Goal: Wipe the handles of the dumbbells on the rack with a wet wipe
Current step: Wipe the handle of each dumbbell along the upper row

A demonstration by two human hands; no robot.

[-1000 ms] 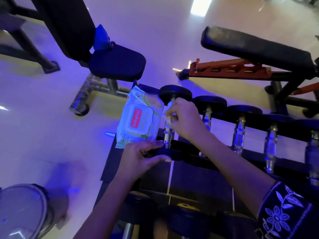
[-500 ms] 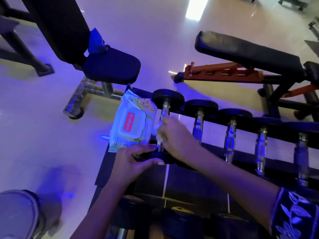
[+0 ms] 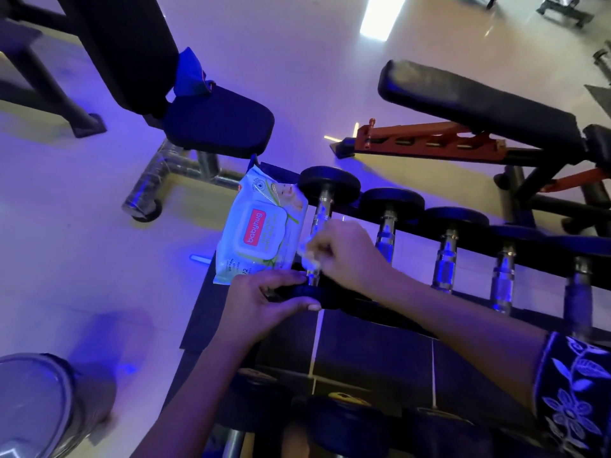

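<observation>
A row of black dumbbells with chrome handles lies on the black rack (image 3: 469, 282). The leftmost dumbbell (image 3: 325, 190) shows its chrome handle between two black heads. My right hand (image 3: 347, 251) grips that handle with a white wet wipe (image 3: 309, 256) wrapped round it, near the handle's lower part. My left hand (image 3: 261, 300) holds the near black head of the same dumbbell, thumb under it. A pale wet wipe pack (image 3: 261, 231) with a red label lies at the rack's left end, beside the dumbbell.
More dumbbells (image 3: 390, 206) line the rack to the right, and others sit on a lower tier (image 3: 344, 421). A dark bench seat (image 3: 218, 122) stands behind the pack, an orange-framed bench (image 3: 463, 100) at the back right. A round bin (image 3: 36, 404) is at lower left.
My right hand has slid with the wipe down the handle toward the near head. My left hand has stayed on the near head.
</observation>
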